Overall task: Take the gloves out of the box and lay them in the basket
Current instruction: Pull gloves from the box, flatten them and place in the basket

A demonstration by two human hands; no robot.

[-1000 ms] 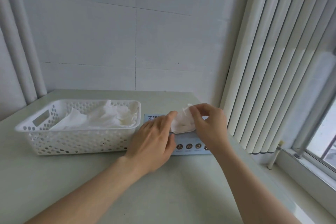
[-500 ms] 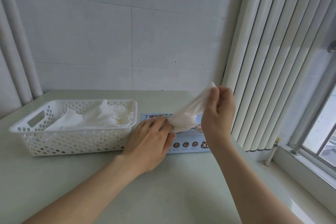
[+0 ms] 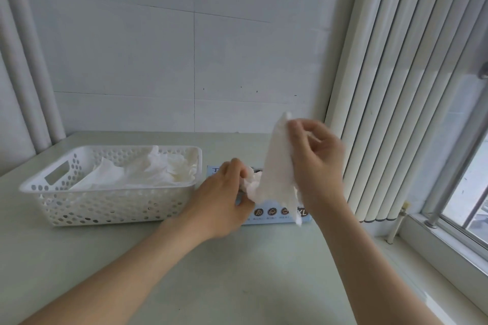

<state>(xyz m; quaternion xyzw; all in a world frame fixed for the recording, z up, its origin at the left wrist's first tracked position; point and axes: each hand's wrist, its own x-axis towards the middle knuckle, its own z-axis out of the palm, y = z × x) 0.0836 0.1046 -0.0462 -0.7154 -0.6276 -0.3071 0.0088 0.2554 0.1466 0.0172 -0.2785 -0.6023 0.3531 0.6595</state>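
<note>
Right now my right grip [image 3: 315,155] is raised above the counter, with thumb and forefinger pinched together on the top edge of a thin, white, crinkled disposable glove [image 3: 277,166]. The glove hangs down from that pinch. Its lower end trails in front of the flat, pale-blue cardboard glove box [image 3: 274,212], and its left side meets a crumpled white wad of gloves [image 3: 250,185] at the opening in the top of the box. I cannot tell if the hanging glove is free of that wad.

My left grip [image 3: 221,200] lies on the left part of the box, knuckles up and fingers curled, right against the wad. Whether those fingers clamp the wad or only press beside it, I cannot tell.

The box lies flat on the pale greenish counter [image 3: 237,272], just to the right of a white perforated plastic basket [image 3: 113,206] with a slot handle in its left end. A loose pile of white gloves [image 3: 158,169] lies inside the basket.

Behind the counter stands a white panelled wall [image 3: 184,47]. To my right hang off-white vertical blind slats [image 3: 396,87], with a window frame [image 3: 449,227] beyond them.
</note>
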